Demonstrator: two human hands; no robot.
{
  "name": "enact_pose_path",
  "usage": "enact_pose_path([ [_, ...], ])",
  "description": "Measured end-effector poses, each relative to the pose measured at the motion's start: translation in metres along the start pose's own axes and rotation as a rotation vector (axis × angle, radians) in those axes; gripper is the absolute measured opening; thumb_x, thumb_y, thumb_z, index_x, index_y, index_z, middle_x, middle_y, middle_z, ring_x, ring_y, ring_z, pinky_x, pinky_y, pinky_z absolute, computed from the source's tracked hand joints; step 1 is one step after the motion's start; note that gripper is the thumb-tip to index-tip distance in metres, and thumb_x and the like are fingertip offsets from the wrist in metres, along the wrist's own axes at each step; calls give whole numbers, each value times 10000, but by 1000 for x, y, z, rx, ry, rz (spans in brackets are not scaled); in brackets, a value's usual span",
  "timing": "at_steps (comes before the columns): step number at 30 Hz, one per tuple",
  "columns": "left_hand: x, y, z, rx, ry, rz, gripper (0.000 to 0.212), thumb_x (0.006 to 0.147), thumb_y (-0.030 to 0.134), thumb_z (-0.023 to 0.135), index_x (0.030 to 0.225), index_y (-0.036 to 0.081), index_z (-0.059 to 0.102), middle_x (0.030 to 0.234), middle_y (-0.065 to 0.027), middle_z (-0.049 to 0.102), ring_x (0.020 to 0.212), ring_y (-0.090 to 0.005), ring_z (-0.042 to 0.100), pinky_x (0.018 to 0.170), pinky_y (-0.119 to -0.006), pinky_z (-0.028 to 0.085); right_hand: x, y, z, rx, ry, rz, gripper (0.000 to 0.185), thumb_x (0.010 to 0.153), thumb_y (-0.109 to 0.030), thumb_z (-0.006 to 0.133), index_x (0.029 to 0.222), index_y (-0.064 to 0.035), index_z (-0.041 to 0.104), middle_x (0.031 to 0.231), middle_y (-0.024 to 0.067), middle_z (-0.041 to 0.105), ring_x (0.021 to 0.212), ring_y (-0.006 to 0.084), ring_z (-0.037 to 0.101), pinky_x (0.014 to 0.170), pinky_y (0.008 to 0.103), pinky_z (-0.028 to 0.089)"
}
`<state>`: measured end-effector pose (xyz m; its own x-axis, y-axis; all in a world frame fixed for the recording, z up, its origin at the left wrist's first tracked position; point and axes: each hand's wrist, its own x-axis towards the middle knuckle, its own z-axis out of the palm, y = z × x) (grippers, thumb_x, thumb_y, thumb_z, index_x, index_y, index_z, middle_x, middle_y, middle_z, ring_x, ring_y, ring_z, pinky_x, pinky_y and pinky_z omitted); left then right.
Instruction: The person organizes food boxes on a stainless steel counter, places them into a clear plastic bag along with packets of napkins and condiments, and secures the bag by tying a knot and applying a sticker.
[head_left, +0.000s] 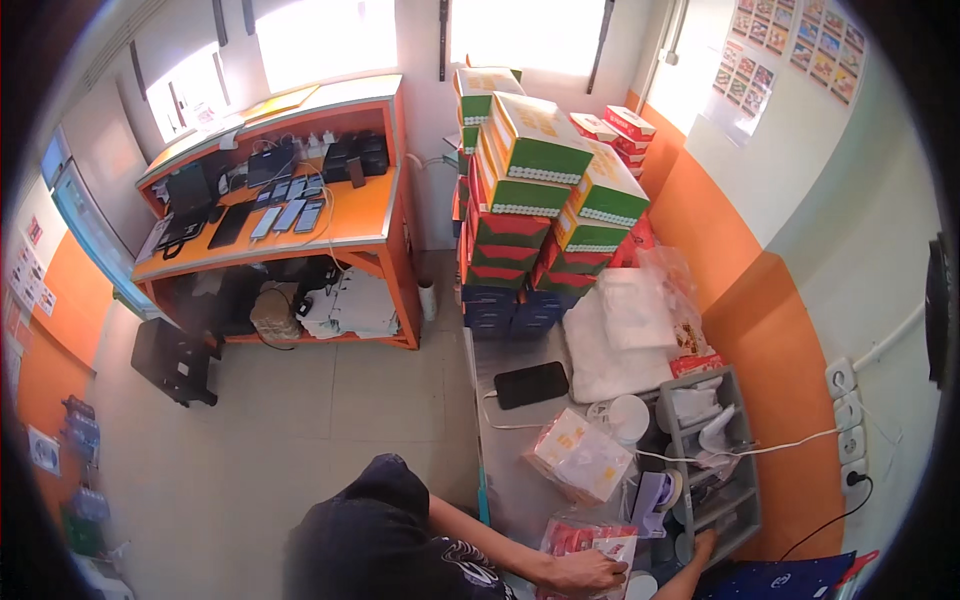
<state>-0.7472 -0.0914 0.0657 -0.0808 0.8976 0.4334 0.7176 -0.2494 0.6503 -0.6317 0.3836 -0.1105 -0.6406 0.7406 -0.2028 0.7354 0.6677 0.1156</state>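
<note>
My left hand (589, 571) lies across a red-and-white package (616, 541) in clear plastic at the bottom of the view, its fingers curled onto the top. My right hand (703, 543) is at the near end of a grey compartment organizer (744, 457), by its lowest compartment. Its fingers are partly hidden, and whether they grip anything does not show. Between the hands and the organizer stands a purple tape dispenser (651, 506) with a roll of tape. Beyond the package sits a plastic-wrapped box (581, 459) with orange and red print.
Tall stacks of food boxes (536, 139) rise at the table's far end. White plastic bags (622, 337), a black phone (531, 385) and a round white lid (628, 418) lie nearer. A white cable (780, 445) crosses the organizer. An orange desk (352, 217) holds several phones; a black stool (176, 361) stands left.
</note>
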Motion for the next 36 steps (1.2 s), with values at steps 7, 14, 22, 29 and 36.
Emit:
enact_pose_path([
  [7,3,10,-26,-214,-111,4,320,673,124,601,940,-47,560,962,-190,573,860,-373,613,732,-427,522,-140,-44,-109,690,563,130,39,824,-5,579,846,12,552,785,145,593,672,256,589,623,367,475],
  [14,2,-3,-30,-329,-89,-208,578,575,61,736,1136,10,606,977,-170,633,852,-319,643,779,-377,522,-343,-176,-186,1434,583,224,193,897,-61,620,1081,-8,597,915,79,662,752,133,639,686,263,523],
  [22,16,-2,-36,-324,-93,-186,275,657,-15,728,922,-11,657,855,-162,656,790,-318,655,706,-355,516,-417,-241,-172,1518,607,319,88,872,38,617,952,65,642,909,103,666,785,152,662,653,259,544],
  [29,10,-2,-45,-278,-86,-86,303,627,-22,746,915,-7,654,917,-138,652,827,-305,652,722,-363,516,-404,-245,-180,1172,595,199,148,819,63,639,966,48,636,864,121,650,738,170,666,650,276,525],
  [36,18,-3,-57,-16,1,297,403,547,-18,717,941,43,659,1002,-85,630,1005,-283,586,848,-390,491,-390,-250,-200,1152,454,111,209,787,36,672,987,32,611,862,132,675,769,214,682,669,307,534],
])
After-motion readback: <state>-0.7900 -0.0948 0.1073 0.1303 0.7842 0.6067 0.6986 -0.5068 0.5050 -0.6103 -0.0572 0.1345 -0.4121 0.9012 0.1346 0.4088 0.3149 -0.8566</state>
